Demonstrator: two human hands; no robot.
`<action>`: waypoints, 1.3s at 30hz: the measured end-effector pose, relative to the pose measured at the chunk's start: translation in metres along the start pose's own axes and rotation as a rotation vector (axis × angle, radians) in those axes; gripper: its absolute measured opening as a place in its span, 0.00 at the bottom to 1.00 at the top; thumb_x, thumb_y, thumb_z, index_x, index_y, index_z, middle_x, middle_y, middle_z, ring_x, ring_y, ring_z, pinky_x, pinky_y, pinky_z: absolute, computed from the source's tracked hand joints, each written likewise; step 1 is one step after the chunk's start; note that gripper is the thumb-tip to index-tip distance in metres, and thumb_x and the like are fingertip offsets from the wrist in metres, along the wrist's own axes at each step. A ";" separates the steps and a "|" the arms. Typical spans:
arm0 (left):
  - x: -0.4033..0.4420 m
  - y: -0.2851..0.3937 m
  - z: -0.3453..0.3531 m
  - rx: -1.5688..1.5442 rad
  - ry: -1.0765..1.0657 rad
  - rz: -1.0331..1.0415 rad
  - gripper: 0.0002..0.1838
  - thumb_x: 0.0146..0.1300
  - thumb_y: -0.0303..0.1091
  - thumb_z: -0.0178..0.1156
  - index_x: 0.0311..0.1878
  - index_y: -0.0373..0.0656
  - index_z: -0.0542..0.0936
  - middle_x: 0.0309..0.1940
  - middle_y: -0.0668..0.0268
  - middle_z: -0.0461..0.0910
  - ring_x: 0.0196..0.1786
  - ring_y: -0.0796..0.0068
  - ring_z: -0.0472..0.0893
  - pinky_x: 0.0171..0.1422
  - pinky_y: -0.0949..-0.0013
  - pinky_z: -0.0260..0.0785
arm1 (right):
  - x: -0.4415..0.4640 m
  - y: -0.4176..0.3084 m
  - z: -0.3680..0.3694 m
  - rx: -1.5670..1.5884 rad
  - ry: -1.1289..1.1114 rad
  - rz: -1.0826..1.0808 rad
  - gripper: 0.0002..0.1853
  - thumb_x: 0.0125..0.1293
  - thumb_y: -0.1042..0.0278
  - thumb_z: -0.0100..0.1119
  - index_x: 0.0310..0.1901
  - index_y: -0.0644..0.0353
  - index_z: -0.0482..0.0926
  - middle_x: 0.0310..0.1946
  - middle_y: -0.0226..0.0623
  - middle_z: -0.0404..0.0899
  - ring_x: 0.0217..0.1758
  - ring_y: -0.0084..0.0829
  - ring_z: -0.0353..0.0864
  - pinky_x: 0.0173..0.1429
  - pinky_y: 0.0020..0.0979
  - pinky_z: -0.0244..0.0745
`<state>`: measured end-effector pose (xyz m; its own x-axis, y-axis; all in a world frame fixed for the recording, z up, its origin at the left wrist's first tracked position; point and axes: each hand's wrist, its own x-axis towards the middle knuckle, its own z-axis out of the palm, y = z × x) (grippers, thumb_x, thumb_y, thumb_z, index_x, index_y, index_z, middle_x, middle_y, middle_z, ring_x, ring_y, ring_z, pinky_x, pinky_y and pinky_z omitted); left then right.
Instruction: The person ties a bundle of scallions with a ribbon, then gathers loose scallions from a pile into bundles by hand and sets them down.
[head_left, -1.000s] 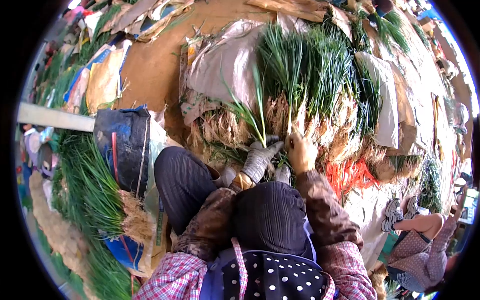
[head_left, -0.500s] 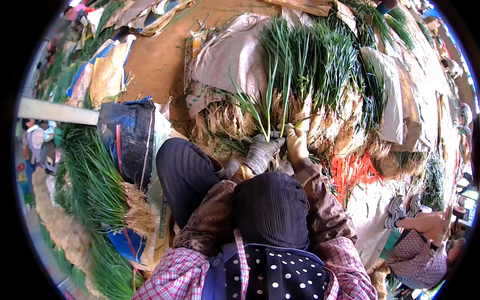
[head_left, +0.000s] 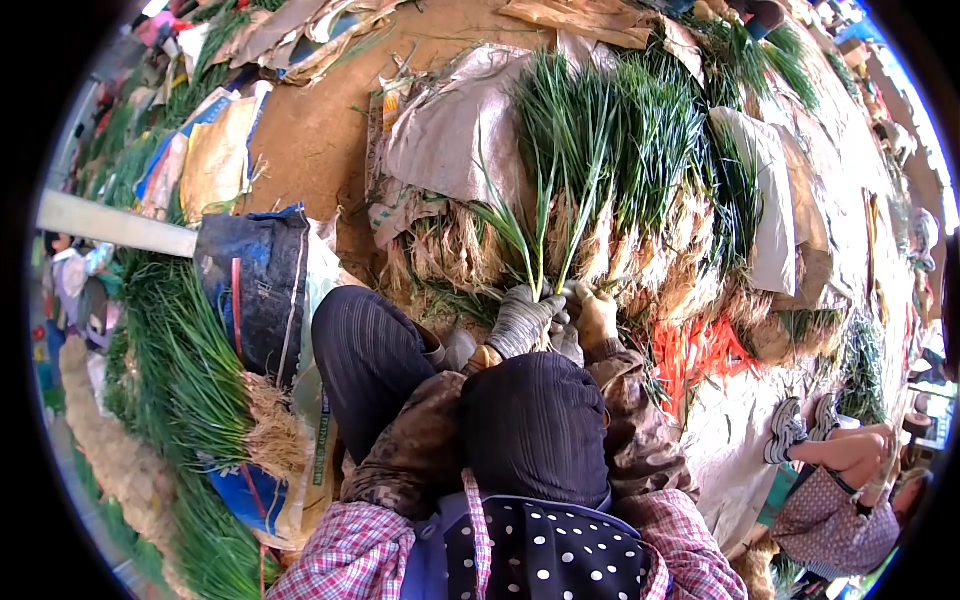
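Note:
My left hand (head_left: 524, 322), in a grey glove, is closed round the pale lower stalks of a few green onions (head_left: 541, 245), whose leaves fan upward and away from me. My right hand (head_left: 597, 314), in a yellowish glove, is close beside it with fingers curled near the stalk bases. Whether anything is pinched in those fingers is too small to tell. Just beyond both hands lies a thick pile of green onions (head_left: 640, 150), their stringy roots toward me. Below the gloves, the roots of the held stalks are mostly hidden by my knee.
A pale sack (head_left: 465, 130) covers part of the pile at left. Red plastic strings (head_left: 695, 355) lie right of my hands. A dark blue bucket-like container (head_left: 255, 290) and more green onions (head_left: 200, 350) are at left. Another person's legs (head_left: 850, 450) show at lower right.
My right hand has drawn down slightly and away from the stalk tops, its fingers now more curled. The held green onions have shifted a little, and the view has tilted slightly.

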<state>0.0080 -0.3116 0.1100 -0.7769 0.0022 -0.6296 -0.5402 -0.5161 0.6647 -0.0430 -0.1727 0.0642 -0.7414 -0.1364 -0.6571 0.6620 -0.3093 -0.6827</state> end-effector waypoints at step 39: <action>0.022 0.006 0.015 0.557 0.212 0.114 0.21 0.48 0.43 0.74 0.38 0.37 0.81 0.25 0.65 0.82 0.28 0.75 0.79 0.34 0.70 0.72 | 0.010 -0.072 0.007 -1.057 -0.001 -0.331 0.13 0.61 0.61 0.65 0.39 0.62 0.82 0.30 0.37 0.82 0.29 0.24 0.77 0.34 0.25 0.72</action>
<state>-0.0178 -0.3018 0.1063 -0.7893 -0.2264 -0.5707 -0.5902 0.0231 0.8070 -0.0990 -0.1588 0.1087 -0.8990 -0.1962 -0.3916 0.1911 0.6288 -0.7537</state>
